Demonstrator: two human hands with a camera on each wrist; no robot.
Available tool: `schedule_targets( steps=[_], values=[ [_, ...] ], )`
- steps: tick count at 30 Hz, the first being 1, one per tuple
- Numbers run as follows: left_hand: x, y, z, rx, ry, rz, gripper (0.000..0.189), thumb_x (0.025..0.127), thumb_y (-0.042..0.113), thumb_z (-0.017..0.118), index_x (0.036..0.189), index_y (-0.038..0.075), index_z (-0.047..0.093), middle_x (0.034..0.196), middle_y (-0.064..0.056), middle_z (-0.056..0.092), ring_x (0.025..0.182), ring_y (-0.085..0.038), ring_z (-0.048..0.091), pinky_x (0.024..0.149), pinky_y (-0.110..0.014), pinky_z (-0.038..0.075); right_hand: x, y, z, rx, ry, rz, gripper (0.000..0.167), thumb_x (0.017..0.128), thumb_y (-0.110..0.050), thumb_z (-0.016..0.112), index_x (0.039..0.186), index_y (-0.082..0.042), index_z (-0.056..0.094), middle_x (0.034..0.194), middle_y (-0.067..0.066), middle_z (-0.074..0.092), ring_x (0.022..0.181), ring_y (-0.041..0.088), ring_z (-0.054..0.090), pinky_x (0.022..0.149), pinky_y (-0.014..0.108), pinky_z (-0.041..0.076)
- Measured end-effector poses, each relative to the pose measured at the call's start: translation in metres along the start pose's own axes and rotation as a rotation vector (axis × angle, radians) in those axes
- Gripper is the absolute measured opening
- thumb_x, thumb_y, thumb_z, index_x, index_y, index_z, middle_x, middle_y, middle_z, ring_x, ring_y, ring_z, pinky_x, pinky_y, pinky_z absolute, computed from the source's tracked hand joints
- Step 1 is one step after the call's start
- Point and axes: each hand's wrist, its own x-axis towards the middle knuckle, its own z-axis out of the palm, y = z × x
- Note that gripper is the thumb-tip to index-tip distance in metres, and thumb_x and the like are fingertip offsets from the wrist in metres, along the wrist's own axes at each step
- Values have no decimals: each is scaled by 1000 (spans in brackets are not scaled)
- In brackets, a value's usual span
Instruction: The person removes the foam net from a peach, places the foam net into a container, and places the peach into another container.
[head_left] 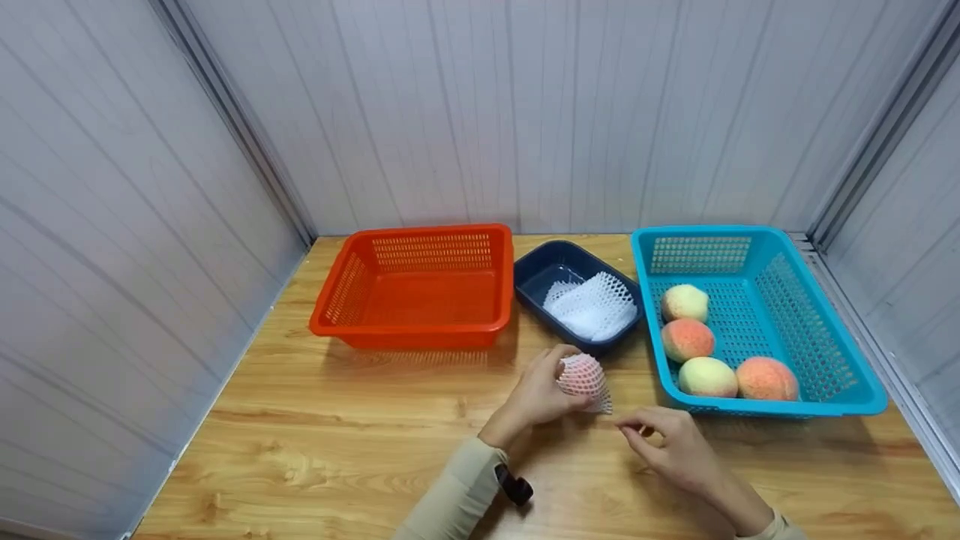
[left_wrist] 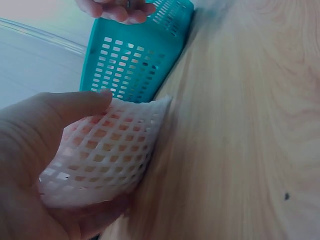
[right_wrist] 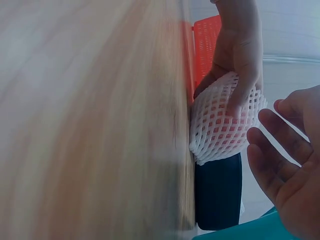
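A peach in a white foam net sleeve (head_left: 584, 381) sits on the table in front of the dark blue tray. My left hand (head_left: 536, 390) grips it from the left, thumb on the near side and fingers round the far side. In the left wrist view the foam net (left_wrist: 107, 150) wraps the reddish fruit, its edge flaring out past the thumb. To the right of the sleeve, my right hand (head_left: 671, 446) is held with loosely bent fingers and nothing between them. The right wrist view has its fingertips (right_wrist: 256, 137) close beside the net.
A turquoise basket (head_left: 832, 345) at the right holds several bare peaches (head_left: 766, 379). Behind the hands, the dark blue tray (head_left: 534, 279) contains white foam nets (head_left: 592, 307). An orange-red basket (head_left: 412, 328) stands to its left. Pale panels (head_left: 465, 112) enclose the table.
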Motion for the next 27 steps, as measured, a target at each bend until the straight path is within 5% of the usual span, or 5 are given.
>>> schedule_targets(
  steps=[5,12,17,21,27],
  values=[
    [-2,-5,2,-96,10,-33,66,63,18,87,122,24,57,110,4,55,96,-12,54,79,-27,48,0,0,2,5,-2,27,31,78,10,73,94,-16,73,82,-6,67,70,5,60,57,24,52],
    [-2,-11,-9,-564,-9,-87,63,67,3,85,123,14,57,110,-4,60,94,-19,60,80,-33,51,4,0,4,-12,56,146,23,78,11,72,89,-10,71,83,1,68,73,9,64,60,27,56],
    [-7,-18,-20,-831,-47,-110,64,69,-2,82,126,7,54,113,-10,61,97,-23,60,82,-33,51,8,-3,4,-9,157,237,26,77,11,73,85,-14,70,82,-6,66,75,11,65,62,29,56],
    [-12,-26,-27,-908,-92,-55,65,71,-2,79,130,0,50,115,-14,61,98,-24,59,83,-32,51,13,-7,8,44,239,212,25,77,10,75,85,-14,71,83,-6,67,76,13,66,65,24,55],
    [-20,-29,-34,-994,-163,12,69,72,1,80,133,0,47,118,-17,59,98,-25,60,81,-33,53,26,-13,16,65,248,117,25,75,11,76,86,-11,71,83,0,69,78,12,66,70,21,54]
  ],
)
